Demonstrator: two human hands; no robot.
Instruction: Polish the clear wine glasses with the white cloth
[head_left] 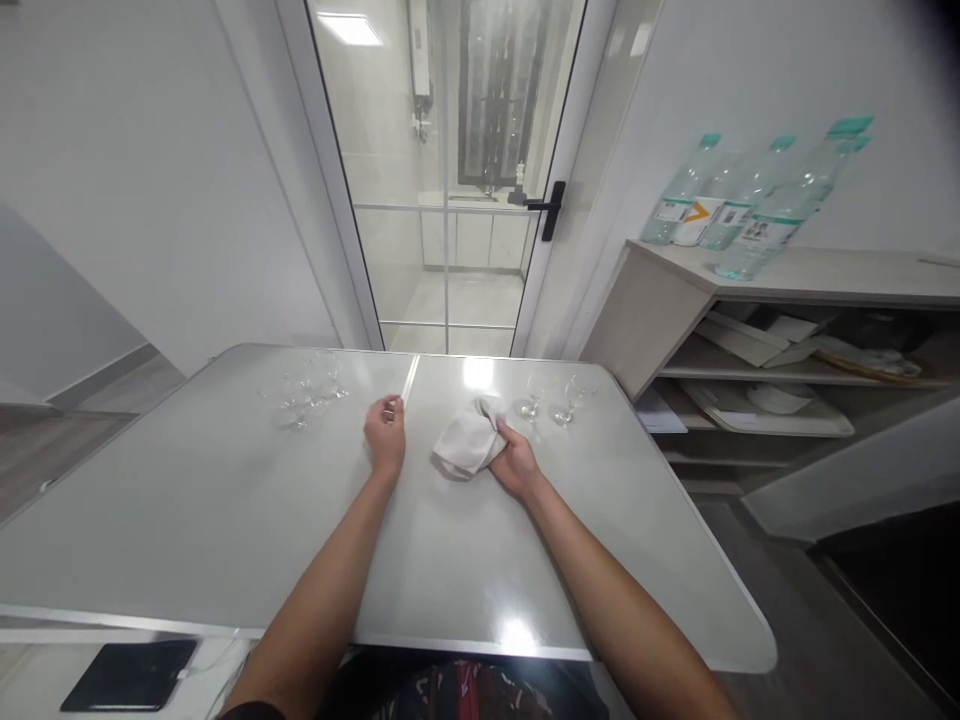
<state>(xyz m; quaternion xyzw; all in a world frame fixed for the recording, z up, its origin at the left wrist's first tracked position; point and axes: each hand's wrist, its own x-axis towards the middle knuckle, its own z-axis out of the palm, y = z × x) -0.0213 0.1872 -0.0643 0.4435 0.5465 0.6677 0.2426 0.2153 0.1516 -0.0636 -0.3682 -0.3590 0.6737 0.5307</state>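
White cloth [466, 445] is gripped in the right hand [514, 462], thumb against its right edge, over the middle of the pale tabletop [465, 565]. The left hand [385, 435] is loosely curled to the left; whether it holds anything cannot be told. Clear glasses [302, 400] cluster far left; two glasses [563, 412] stand far right.
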